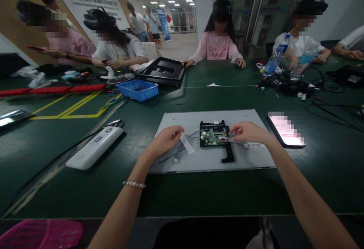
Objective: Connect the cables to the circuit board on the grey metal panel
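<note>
A flat grey metal panel (241, 161) lies before me, with a black plastic bracket (229, 154) and a green circuit board (212, 138) at its middle. My left hand (166, 141) is over the panel's left part, thumb and fingers pinched on one end of a white strip (187, 144). Grey cables (182, 150) run from the board's left side under that hand. At the board's right edge is my right hand (247, 133), fingertips pinched together; what they hold, if anything, is too small to name. A pale label (254, 145) shows below it.
A phone (287, 130) lies right of the panel, a white power bank (96, 146) with a cable to its left. Farther off are a blue bin (138, 89), a black frame (163, 70) and water bottles (275, 57). Several people sit around the green table (213, 196).
</note>
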`<state>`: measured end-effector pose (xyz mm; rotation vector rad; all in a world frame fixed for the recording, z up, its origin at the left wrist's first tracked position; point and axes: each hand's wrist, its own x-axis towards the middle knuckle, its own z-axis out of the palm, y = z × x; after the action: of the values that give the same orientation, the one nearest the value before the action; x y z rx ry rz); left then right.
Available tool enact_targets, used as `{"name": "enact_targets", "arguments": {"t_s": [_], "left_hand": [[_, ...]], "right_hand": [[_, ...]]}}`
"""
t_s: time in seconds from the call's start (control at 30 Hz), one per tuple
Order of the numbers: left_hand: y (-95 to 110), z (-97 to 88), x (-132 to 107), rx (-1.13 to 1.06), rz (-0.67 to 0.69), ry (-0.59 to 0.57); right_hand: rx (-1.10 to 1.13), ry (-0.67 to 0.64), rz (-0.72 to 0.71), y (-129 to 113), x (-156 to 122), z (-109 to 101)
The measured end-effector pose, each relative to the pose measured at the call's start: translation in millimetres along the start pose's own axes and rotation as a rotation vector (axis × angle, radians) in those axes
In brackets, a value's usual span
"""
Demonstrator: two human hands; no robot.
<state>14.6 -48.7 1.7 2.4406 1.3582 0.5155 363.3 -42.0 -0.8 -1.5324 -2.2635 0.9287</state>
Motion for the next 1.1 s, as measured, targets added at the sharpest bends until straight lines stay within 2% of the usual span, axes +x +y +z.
{"name": "enact_targets", "arguments": {"t_s": [0.27, 0.43, 0.57, 0.7, 0.93, 1.03, 1.1], "left_hand": [[1.2, -1.5, 1.3, -0.059, -0.025, 0.050], [1.5, -2.5, 1.7, -0.061, -0.036, 0.067], [0.4, -2.0, 2.2, -0.049, -0.047, 0.097], [-2.8, -1.8, 2.6, -0.024, -0.073, 0.156], [-12.1, -4.6, 2.1, 0.134, -0.184, 0.223], [-12.5, -4.6, 1.5, 0.224, -0.183, 0.190], [-12.0, -4.1, 1.1, 0.246, -0.178, 0.183]], "right_hand": [[-0.017, 0.002, -0.054, 1.2, 3.1, 7.7], [-0.014, -0.033, -0.047, 0.9, 1.8, 5.3], [0.002, -0.004, -0.039, 4.7, -0.2, -2.7], [-0.042, 0.094, 0.075, 18.8, -2.1, -13.9], [-0.311, 0.272, 0.337, 51.6, -4.2, -19.4], [-0.386, 0.358, 0.450, 50.4, -6.3, -19.9], [-0.408, 0.410, 0.452, 42.9, -5.9, -19.1]]}}
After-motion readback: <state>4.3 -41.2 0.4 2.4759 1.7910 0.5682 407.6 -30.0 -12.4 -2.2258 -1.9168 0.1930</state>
